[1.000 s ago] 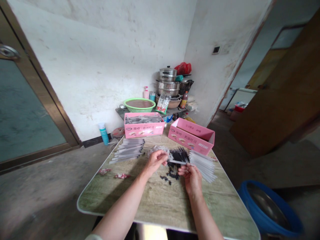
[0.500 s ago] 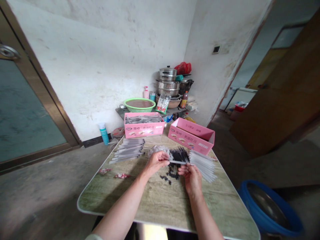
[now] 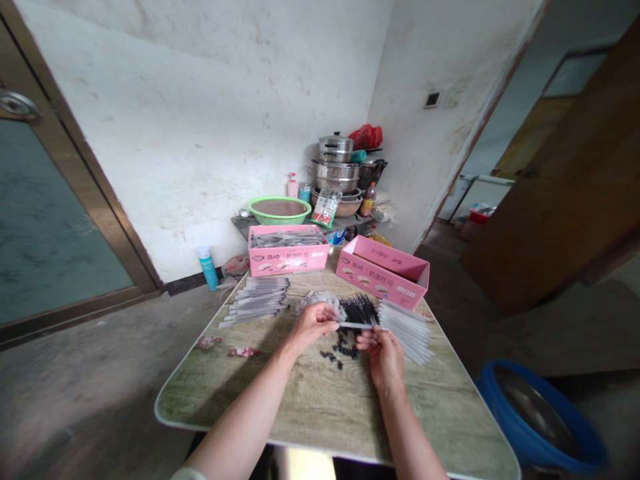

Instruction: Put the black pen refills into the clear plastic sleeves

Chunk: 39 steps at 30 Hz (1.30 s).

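Observation:
Between my two hands lies a thin whitish pen barrel (image 3: 356,326), held level above the table. My left hand (image 3: 318,323) pinches its left end and my right hand (image 3: 384,347) pinches its right end. Just behind it are a pile of black pen refills (image 3: 361,309) and a heap of small greyish pieces (image 3: 316,300). Small black pieces, perhaps pen caps (image 3: 345,347), lie scattered below the barrel. To the right, translucent barrels (image 3: 407,333) are laid in a row. Pens with dark ends (image 3: 260,300) are lined up on the left.
A pink box (image 3: 289,260) full of pens stands at the table's back; a second pink box (image 3: 383,273) stands right of it. Behind them are a green basin (image 3: 279,217) and stacked pots (image 3: 337,175). A blue tub (image 3: 550,427) is on the floor at right.

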Each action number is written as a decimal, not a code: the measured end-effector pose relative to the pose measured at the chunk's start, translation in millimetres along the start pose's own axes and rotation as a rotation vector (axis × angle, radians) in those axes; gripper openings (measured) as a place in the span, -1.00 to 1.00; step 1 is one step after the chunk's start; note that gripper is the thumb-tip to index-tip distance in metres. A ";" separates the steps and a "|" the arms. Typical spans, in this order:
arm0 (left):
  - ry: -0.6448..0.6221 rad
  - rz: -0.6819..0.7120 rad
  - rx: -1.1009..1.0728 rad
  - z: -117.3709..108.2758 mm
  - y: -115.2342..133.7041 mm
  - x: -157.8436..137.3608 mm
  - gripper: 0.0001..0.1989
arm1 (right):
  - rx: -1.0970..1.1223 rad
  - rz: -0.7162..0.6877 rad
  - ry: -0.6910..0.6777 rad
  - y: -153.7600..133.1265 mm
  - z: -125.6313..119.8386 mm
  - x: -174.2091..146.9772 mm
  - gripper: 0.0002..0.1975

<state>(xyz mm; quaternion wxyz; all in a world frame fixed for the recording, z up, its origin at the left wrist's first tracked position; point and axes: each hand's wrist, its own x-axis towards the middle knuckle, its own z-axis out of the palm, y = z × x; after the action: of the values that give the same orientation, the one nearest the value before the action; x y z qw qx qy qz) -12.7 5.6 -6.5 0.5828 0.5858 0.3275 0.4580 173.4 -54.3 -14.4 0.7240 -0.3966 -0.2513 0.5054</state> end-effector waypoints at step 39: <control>-0.221 -0.052 0.048 -0.7 15.1 -10.6 -0.59 | -0.061 0.032 -0.130 -0.6 0.2 -1.8 -0.78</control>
<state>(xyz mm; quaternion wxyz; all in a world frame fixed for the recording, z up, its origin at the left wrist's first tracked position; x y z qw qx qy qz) -19.5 -5.5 6.7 0.6130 0.6378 0.2873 0.3673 172.9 -56.0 -13.7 0.6857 -0.3884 -0.3068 0.5337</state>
